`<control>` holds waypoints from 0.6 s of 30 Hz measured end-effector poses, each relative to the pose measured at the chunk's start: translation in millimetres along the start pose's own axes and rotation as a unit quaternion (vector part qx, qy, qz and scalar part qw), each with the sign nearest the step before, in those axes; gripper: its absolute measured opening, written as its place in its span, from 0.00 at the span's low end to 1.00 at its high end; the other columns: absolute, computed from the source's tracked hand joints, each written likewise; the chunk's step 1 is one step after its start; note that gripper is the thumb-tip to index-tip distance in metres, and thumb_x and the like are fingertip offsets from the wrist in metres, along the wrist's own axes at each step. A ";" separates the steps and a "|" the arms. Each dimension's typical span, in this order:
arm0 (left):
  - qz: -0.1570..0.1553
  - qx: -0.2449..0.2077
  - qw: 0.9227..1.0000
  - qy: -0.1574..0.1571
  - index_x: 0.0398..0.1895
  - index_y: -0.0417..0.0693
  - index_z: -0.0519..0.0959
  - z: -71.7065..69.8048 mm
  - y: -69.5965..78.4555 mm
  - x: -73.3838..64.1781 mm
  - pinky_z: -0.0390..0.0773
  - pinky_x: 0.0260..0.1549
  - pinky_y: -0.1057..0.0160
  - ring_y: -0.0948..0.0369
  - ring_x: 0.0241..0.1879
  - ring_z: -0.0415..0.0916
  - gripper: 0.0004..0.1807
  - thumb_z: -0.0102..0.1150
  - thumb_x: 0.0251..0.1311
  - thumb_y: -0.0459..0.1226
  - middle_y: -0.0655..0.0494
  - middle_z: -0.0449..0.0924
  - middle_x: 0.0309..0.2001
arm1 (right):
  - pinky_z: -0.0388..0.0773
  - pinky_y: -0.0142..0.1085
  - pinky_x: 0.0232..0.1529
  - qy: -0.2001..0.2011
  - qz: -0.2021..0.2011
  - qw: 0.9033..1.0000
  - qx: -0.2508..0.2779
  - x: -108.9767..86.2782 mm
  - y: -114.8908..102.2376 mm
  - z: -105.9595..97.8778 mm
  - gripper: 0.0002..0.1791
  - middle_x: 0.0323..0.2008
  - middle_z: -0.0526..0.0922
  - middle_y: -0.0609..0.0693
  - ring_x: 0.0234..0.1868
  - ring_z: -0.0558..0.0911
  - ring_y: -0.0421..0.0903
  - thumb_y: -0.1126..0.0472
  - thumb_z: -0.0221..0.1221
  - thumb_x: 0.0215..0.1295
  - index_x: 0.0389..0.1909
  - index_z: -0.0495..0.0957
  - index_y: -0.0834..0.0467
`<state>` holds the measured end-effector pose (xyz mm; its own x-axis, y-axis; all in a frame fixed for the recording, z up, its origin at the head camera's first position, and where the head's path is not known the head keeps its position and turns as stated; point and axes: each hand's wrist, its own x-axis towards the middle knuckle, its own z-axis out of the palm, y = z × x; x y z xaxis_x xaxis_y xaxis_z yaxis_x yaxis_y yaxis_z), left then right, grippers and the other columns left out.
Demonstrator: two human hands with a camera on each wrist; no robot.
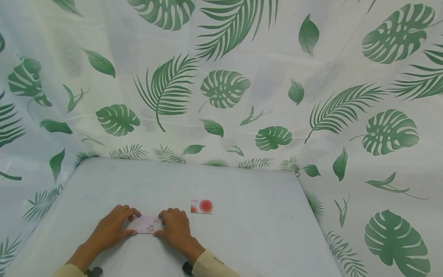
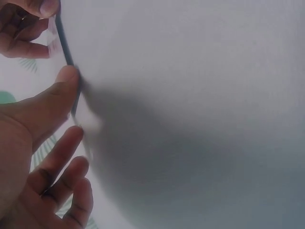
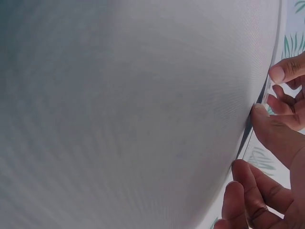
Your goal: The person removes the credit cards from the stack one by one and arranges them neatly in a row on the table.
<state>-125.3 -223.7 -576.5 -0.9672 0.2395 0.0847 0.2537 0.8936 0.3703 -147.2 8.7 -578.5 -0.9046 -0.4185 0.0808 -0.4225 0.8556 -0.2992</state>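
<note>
A thin, pale pink rectangular card (image 1: pixel 147 224) with a faint floral print lies low over the white table, between two bare hands. My left hand (image 1: pixel 112 227) grips its left end, thumb on the near edge and fingertips at the far edge. At the other end my right hand (image 1: pixel 176 229) pinches it the same way. In the left wrist view the card shows edge-on as a dark strip (image 2: pixel 64 45), the left thumb (image 2: pixel 69 78) against it. The right wrist view has the right thumb (image 3: pixel 262 117) pressed to that same edge.
A smaller rectangular card (image 1: pixel 202 206) with a large red circle lies on the table to the right of the right hand. The white tabletop (image 1: pixel 256 231) ends at a white sheet (image 1: pixel 235 119) with green leaf prints, hanging behind and at both sides.
</note>
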 end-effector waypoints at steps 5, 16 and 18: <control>-0.004 0.008 1.000 0.000 0.49 0.61 0.84 0.4 1.2 -0.6 0.78 0.41 0.58 0.64 0.41 0.68 0.29 0.87 0.41 0.45 0.68 0.75 0.37 | 0.64 0.28 0.37 0.000 -0.003 1.000 -0.014 0.8 -2.0 -0.1 0.27 0.28 0.77 0.35 0.31 0.68 0.34 0.41 0.82 0.49 0.50 0.89 0.44; 0.002 0.013 1.000 0.006 0.48 0.61 0.85 -2.0 0.0 -3.8 0.79 0.40 0.58 0.64 0.41 0.68 0.28 0.88 0.40 0.46 0.68 0.75 0.36 | 0.62 0.28 0.35 0.002 -0.007 1.000 -0.024 1.1 -7.1 2.1 0.27 0.29 0.78 0.35 0.30 0.68 0.34 0.41 0.82 0.48 0.50 0.90 0.44; 0.000 0.012 1.000 0.004 0.48 0.61 0.85 -2.2 0.4 -3.8 0.79 0.40 0.58 0.64 0.41 0.68 0.28 0.88 0.40 0.46 0.68 0.75 0.36 | 0.62 0.28 0.35 0.001 -0.004 1.000 -0.025 1.0 -7.3 2.2 0.27 0.29 0.79 0.36 0.30 0.68 0.34 0.41 0.82 0.48 0.50 0.91 0.43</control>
<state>-121.6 -225.1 -574.7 -0.9675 0.2356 0.0923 0.2530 0.9029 0.3474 -144.9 1.4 -578.3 -0.9013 -0.4247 0.0858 -0.4321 0.8666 -0.2498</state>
